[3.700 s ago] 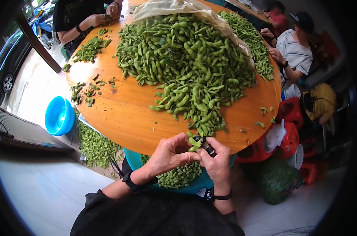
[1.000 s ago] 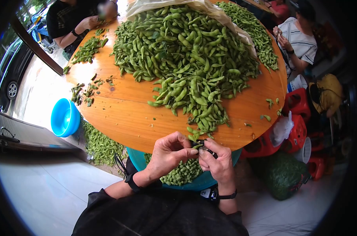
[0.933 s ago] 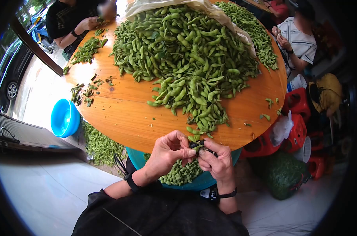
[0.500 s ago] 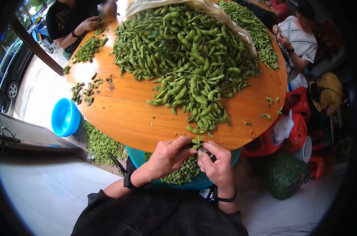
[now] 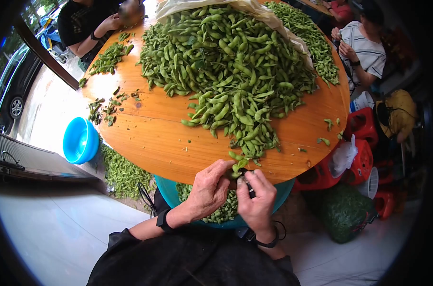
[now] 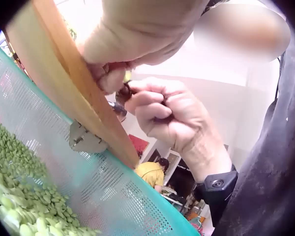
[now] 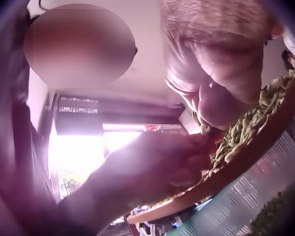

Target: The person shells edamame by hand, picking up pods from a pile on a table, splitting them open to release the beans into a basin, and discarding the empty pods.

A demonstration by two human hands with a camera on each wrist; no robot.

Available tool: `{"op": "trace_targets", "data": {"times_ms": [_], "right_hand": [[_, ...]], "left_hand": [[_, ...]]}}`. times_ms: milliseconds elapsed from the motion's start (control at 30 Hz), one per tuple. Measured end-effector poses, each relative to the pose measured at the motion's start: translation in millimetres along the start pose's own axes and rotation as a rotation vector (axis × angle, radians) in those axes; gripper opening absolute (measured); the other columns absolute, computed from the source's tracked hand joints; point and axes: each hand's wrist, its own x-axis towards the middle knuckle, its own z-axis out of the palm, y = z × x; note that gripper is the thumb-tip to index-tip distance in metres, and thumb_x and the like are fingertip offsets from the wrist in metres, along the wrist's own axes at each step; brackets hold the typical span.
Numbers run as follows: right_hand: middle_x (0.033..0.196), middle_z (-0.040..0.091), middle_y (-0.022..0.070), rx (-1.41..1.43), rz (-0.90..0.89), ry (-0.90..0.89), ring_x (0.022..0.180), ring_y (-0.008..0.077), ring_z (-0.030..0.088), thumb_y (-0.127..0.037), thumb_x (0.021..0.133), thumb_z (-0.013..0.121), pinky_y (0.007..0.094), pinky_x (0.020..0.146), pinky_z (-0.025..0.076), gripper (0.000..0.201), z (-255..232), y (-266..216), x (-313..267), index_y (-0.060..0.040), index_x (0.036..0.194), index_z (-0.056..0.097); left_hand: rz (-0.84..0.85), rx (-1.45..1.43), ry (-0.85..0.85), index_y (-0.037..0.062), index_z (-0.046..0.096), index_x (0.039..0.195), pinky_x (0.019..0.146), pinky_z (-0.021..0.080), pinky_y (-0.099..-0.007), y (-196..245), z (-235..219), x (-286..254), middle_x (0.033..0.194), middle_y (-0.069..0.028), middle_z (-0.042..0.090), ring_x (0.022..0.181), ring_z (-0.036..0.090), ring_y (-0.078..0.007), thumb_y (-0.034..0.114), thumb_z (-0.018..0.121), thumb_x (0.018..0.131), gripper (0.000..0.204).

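At the table's near edge, my left hand [image 5: 209,188] pinches a green edamame pod [image 5: 239,167] at its fingertips. Opposite it, my right hand [image 5: 256,198] curls its thumb and index finger close beside the pod. A small dark object [image 6: 122,93] shows at the right fingertips in the left wrist view; its kind I cannot tell. Just beyond my hands, a big heap of edamame pods [image 5: 226,66] spreads toward me over the round wooden table [image 5: 154,143]. Below my hands stands a teal mesh basket [image 6: 24,93] holding shelled green beans [image 6: 29,196].
Plucked leaves and stems [image 5: 109,58] lie on the table's left. A blue basin [image 5: 80,140] stands on the left, with pods [image 5: 123,171] piled on the floor nearby. Red stools [image 5: 362,126] and a dark green bag [image 5: 343,214] are at right. Other people sit around the table.
The dark object, plainly visible along my right fingers before, is now mostly hidden. My left fingers have folded further over the pod, and my right thumb has straightened upward.
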Motion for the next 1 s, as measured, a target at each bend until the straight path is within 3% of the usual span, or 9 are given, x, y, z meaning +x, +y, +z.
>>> {"op": "trace_targets", "data": {"times_ms": [100, 233, 300, 400, 533, 633, 700, 767, 1000], "right_hand": [[0.076, 0.057, 0.0087, 0.334, 0.246, -0.074, 0.064, 0.0123, 0.058, 0.006, 0.083, 0.064, 0.0270, 0.055, 0.045, 0.012, -20, 6, 3, 0.0093, 0.095, 0.064], [0.075, 0.057, 0.0088, 0.294, 0.268, -0.221, 0.061, 0.0138, 0.056, 0.006, 0.082, 0.064, 0.0272, 0.054, 0.043, 0.012, -54, 8, 4, 0.0081, 0.094, 0.065], [0.075, 0.057, 0.0111, 0.157, 0.166, -0.351, 0.062, 0.0170, 0.057, 0.004, 0.081, 0.065, 0.0283, 0.056, 0.044, 0.014, -62, 11, 2, 0.0081, 0.094, 0.065], [0.076, 0.057, 0.0126, 0.193, 0.172, -0.377, 0.064, 0.0207, 0.059, 0.003, 0.080, 0.066, 0.0302, 0.059, 0.045, 0.015, -57, 13, -1, 0.0079, 0.094, 0.065], [0.077, 0.059, 0.0136, 0.209, 0.221, -0.363, 0.066, 0.0245, 0.060, 0.003, 0.081, 0.064, 0.0316, 0.061, 0.047, 0.014, -51, 18, -2, 0.0080, 0.094, 0.064], [0.078, 0.060, 0.0151, 0.115, 0.212, -0.260, 0.067, 0.0275, 0.062, 0.003, 0.082, 0.064, 0.0332, 0.061, 0.048, 0.014, -46, 21, -2, 0.0081, 0.095, 0.064], [0.079, 0.060, 0.0157, 0.027, 0.164, -0.174, 0.067, 0.0289, 0.062, 0.003, 0.082, 0.063, 0.0341, 0.061, 0.048, 0.014, -42, 17, 0, 0.0079, 0.095, 0.064], [0.078, 0.061, 0.0160, -0.091, 0.107, 0.029, 0.067, 0.0318, 0.063, 0.003, 0.083, 0.063, 0.0352, 0.061, 0.049, 0.014, -41, 7, 1, 0.0073, 0.096, 0.064], [0.078, 0.060, 0.0066, 0.420, 0.425, -0.174, 0.061, 0.0092, 0.054, 0.001, 0.089, 0.062, 0.0257, 0.054, 0.044, 0.015, -37, 11, -16, 0.0099, 0.101, 0.063]], "left_hand": [[-0.142, -0.190, -0.198, -0.0037, 0.057, 0.122, 0.071, 0.053, -0.0298, 16, -14, -5, 0.088, -0.0118, 0.065, 0.076, 0.065, -0.0181, -0.012, 0.048, 0.084, 0.040], [-0.178, -0.181, -0.338, -0.0032, 0.060, 0.120, 0.071, 0.053, -0.0265, 25, -25, -9, 0.089, -0.0082, 0.067, 0.079, 0.065, -0.0140, 0.005, 0.065, 0.093, 0.028], [-0.344, -0.215, -0.322, -0.0009, 0.063, 0.115, 0.066, 0.051, -0.0255, 28, -27, -7, 0.086, -0.0057, 0.065, 0.077, 0.063, -0.0114, 0.014, 0.072, 0.091, 0.030], [0.018, -0.135, -0.189, 0.0039, 0.068, 0.106, 0.057, 0.044, -0.0257, 11, -13, -4, 0.079, -0.0025, 0.057, 0.066, 0.057, -0.0086, 0.009, 0.076, 0.086, 0.023], [0.154, -0.004, -0.136, 0.0012, 0.066, 0.103, 0.058, 0.044, -0.0233, 8, -6, 1, 0.081, -0.0029, 0.058, 0.065, 0.058, -0.0089, 0.008, 0.076, 0.086, 0.021], [0.012, -0.098, -0.134, -0.0001, 0.062, 0.099, 0.060, 0.045, -0.0214, 10, -4, -2, 0.082, -0.0035, 0.059, 0.068, 0.058, -0.0071, 0.006, 0.075, 0.087, 0.018], [-0.263, -0.172, -0.208, 0.0009, 0.059, 0.096, 0.061, 0.045, -0.0207, 17, -8, -3, 0.084, -0.0024, 0.060, 0.070, 0.056, -0.0046, 0.005, 0.072, 0.090, 0.015], [-0.264, -0.316, -0.193, 0.0017, 0.059, 0.097, 0.060, 0.044, -0.0205, 4, -3, -6, 0.084, -0.0012, 0.060, 0.070, 0.054, -0.0036, 0.004, 0.071, 0.091, 0.013], [-0.381, -0.674, -0.246, 0.0022, 0.058, 0.097, 0.060, 0.043, -0.0202, 3, 0, -5, 0.082, 0.0017, 0.059, 0.070, 0.052, -0.0030, -0.001, 0.067, 0.092, 0.011]]}}
